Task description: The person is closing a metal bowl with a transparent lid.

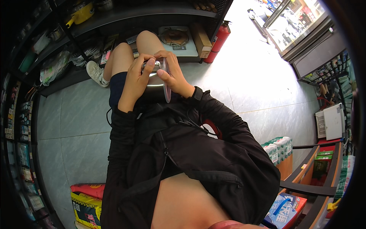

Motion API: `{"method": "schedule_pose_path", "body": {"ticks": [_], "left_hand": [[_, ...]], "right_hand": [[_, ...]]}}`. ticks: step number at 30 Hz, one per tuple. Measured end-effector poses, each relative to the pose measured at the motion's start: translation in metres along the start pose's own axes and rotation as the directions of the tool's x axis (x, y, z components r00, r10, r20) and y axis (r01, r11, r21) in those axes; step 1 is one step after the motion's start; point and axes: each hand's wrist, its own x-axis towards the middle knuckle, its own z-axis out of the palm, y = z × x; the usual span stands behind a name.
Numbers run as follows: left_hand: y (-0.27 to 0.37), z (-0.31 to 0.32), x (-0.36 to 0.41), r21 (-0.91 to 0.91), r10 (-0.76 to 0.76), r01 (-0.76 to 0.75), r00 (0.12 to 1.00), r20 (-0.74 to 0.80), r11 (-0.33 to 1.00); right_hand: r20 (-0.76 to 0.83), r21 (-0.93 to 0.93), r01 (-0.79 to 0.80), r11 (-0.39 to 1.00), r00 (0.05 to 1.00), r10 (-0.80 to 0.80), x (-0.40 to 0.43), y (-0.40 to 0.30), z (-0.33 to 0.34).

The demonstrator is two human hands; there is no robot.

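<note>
A shiny stainless steel pot or canister [155,86] lies on its side in my lap, with a round clear-looking lid or rim [167,88] facing right. My left hand [137,81] rests over its upper left part, thumb up and fingers curled at the top. Around the rim side curls my right hand [175,74], its thumb across the metal near the edge. The fingertips of both hands nearly meet at the top of the vessel. My palms cover part of it, so its far side is hidden.
A black metal shelf [120,18] with pots stands ahead, beside a red fire extinguisher [218,41]. Shelves of packaged goods [25,137] run along the left. At right are bottle packs [278,147] and a blue carton [283,210]; yellow bags [87,210] lie lower left.
</note>
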Motion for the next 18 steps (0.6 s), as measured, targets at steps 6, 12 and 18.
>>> {"method": "schedule_pose_path", "body": {"ticks": [6, 12, 18], "left_hand": [[-0.0002, -0.0001, -0.0003, 0.0, 0.003, -0.003, 1.0, 0.001, 1.0], [-0.002, 0.0, -0.0001, -0.002, 0.008, -0.008, 1.0, 0.005, 1.0], [-0.0016, 0.0009, -0.0001, -0.006, 0.033, -0.033, 0.999, -0.01, 0.999]], "right_hand": [[-0.002, 0.0, 0.002, 1.0, 1.0, -0.002, 0.0002, -0.0009, 0.0001], [-0.004, -0.007, 0.009, 1.0, 1.0, -0.009, -0.0006, 0.0012, 0.0004], [-0.01, 0.003, 0.005, 1.0, 1.0, -0.005, -0.0005, -0.0011, -0.0001]]}}
